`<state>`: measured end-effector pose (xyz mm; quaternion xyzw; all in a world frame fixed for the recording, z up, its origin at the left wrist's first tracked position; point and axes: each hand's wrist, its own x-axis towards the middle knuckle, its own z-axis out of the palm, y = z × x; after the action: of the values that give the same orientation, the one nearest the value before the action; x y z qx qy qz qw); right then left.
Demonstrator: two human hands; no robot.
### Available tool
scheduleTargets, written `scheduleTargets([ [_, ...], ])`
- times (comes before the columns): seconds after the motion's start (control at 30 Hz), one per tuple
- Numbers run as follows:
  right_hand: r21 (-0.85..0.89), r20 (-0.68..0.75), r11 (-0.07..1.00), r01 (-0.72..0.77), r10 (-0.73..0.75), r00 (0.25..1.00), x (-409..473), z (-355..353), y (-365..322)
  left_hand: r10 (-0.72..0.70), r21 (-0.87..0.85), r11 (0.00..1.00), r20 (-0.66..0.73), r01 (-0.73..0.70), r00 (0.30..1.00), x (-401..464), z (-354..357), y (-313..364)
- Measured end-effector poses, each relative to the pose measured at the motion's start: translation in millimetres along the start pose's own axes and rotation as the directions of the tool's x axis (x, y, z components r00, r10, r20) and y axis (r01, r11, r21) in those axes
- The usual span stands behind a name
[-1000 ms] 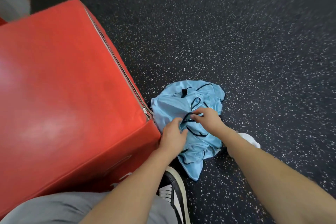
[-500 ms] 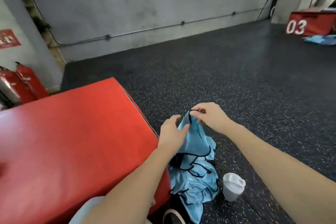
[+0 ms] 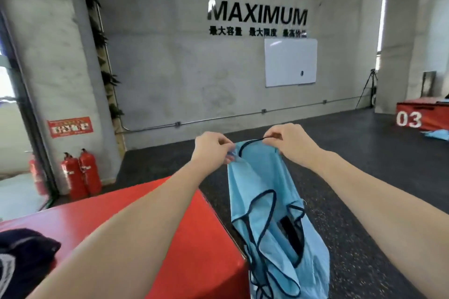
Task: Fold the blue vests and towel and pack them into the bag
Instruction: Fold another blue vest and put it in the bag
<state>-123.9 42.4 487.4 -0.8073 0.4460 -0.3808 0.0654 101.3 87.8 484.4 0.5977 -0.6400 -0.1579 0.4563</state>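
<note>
A light blue vest (image 3: 264, 204) with dark trim hangs in the air in front of me, to the right of the red padded box (image 3: 170, 238). My left hand (image 3: 212, 147) pinches its top edge on the left. My right hand (image 3: 289, 139) pinches the dark trim on the right. The fabric droops down past the box's corner, bunched with more blue cloth at the bottom. A dark navy item (image 3: 21, 257), maybe the bag, lies on the box at the lower left. More blue cloth (image 3: 437, 134) lies on the floor far right.
A second red box marked 03 (image 3: 422, 116) stands at the far right. Fire extinguishers (image 3: 81, 172) stand by the pillar on the left. A tripod (image 3: 369, 87) leans near the back wall. Dark speckled rubber floor (image 3: 352, 177) stretches between the boxes.
Both hands have lifted the blue vest from the floor up to chest height and spread its top edge apart. My head has tilted up, and the white cup is out of view.
</note>
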Motion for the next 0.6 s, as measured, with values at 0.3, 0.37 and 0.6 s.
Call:
scheduleTargets([
  [0.3, 0.070, -0.074, 0.992, 0.101, -0.096, 0.993, 36.3, -18.9, -101.1, 0.140, 0.136, 0.985, -0.263, -0.107, 0.955, -3.7, -152.0, 53.8],
  [0.37, 0.072, -0.075, 0.987, 0.144, -0.139, 0.987, 44.0, -20.0, -131.3, 0.155, 0.128, 0.983, -0.229, -0.128, 0.961, -16.4, -152.0, 56.8],
  [0.6, 0.111, -0.141, 0.948, 0.298, -0.282, 0.949, 60.8, -29.1, -225.0, 0.170, 0.173, 0.975, -0.196, -0.137, 0.966, -41.5, -172.6, 68.9],
])
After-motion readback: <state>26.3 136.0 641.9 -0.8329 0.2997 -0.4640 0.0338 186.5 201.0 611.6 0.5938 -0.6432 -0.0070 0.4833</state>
